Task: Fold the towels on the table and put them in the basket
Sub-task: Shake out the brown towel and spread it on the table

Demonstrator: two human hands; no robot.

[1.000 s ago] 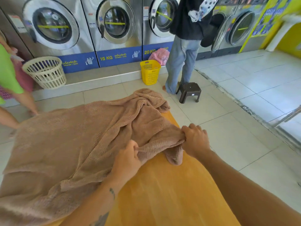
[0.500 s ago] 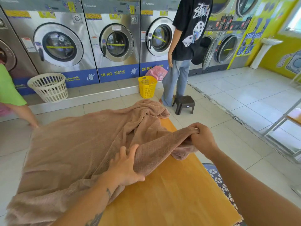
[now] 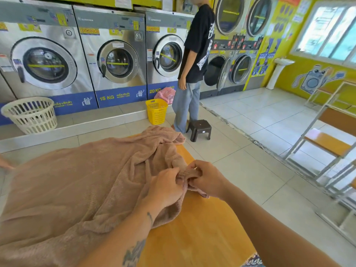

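Note:
A large tan towel (image 3: 77,185) lies spread and rumpled over most of the wooden table (image 3: 196,234), hanging off its left side. My left hand (image 3: 165,187) and my right hand (image 3: 208,180) meet at the towel's right edge, and both pinch a bunched corner of it just above the tabletop. A white laundry basket (image 3: 30,114) stands on the step at the far left. A yellow basket (image 3: 156,111) stands on the floor beyond the table.
A person (image 3: 192,74) stands by the washing machines (image 3: 115,58) beyond the table, with a dark stool (image 3: 199,130) at their feet and a pink bag (image 3: 165,95) behind the yellow basket. Metal-framed benches (image 3: 327,143) line the right side.
My left hand has slid right along the towel's edge and now grips the corner beside my right hand. The view has tilted upward.

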